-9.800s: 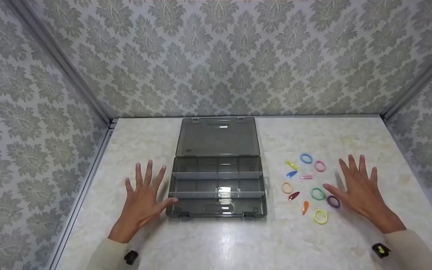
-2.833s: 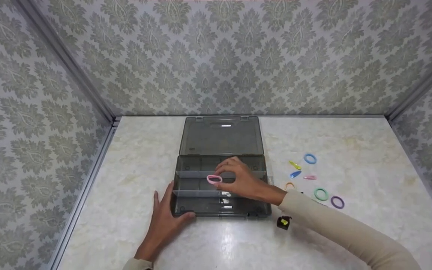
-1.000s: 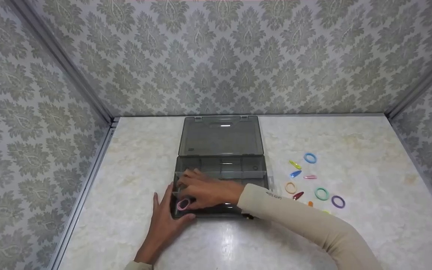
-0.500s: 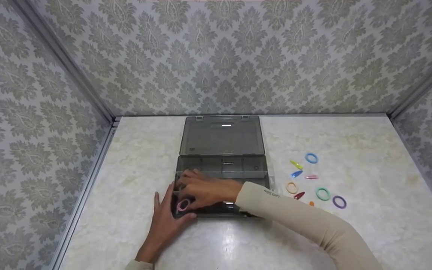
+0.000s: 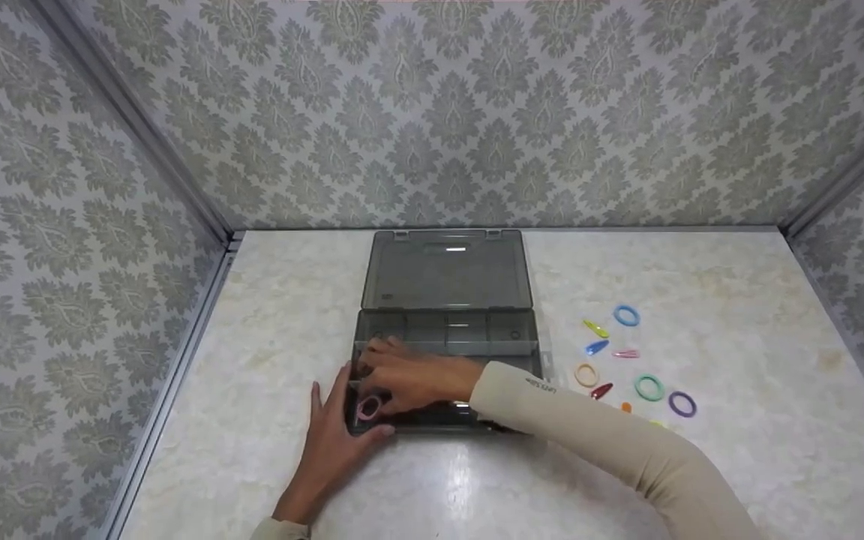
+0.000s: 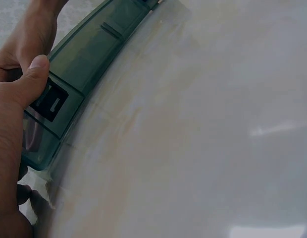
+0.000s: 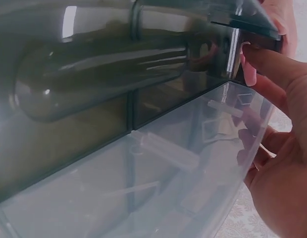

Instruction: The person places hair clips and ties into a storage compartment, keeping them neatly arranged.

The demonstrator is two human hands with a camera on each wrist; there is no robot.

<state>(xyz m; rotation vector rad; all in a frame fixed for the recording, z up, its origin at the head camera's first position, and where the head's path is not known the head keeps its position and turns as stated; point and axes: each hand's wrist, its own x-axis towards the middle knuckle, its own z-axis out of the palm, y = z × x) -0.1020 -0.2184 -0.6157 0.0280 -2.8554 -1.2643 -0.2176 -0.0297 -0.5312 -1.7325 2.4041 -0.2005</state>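
A smoky grey organizer box (image 5: 447, 270) lies on the table with its lid folded back. My left hand (image 5: 334, 427) grips its front left corner, thumb on the front wall and fingers along the side. Inside the front compartment, at that corner, my right hand (image 5: 411, 384) holds a pink hair tie (image 5: 359, 412). In the right wrist view its thumb (image 7: 272, 64) presses the pink hair tie (image 7: 249, 73), while other fingers lie beyond the clear divider (image 7: 193, 144). The left wrist view shows the left thumb (image 6: 37, 74) near a front latch (image 6: 52, 101).
Right of the box lie hair ties in blue (image 5: 617, 311), green (image 5: 637, 388), purple (image 5: 671, 405) and orange (image 5: 577, 375). Among them are snap clips: yellow (image 5: 595, 328), blue (image 5: 597, 347), pink (image 5: 625, 354), red (image 5: 602, 391). The right sleeve (image 5: 589, 420) partly hides an orange clip (image 5: 626, 407).
From open hands over the table, my left hand has come to the box corner. The right hand has carried the pink hair tie left into the front compartment. Over the last second both barely move.
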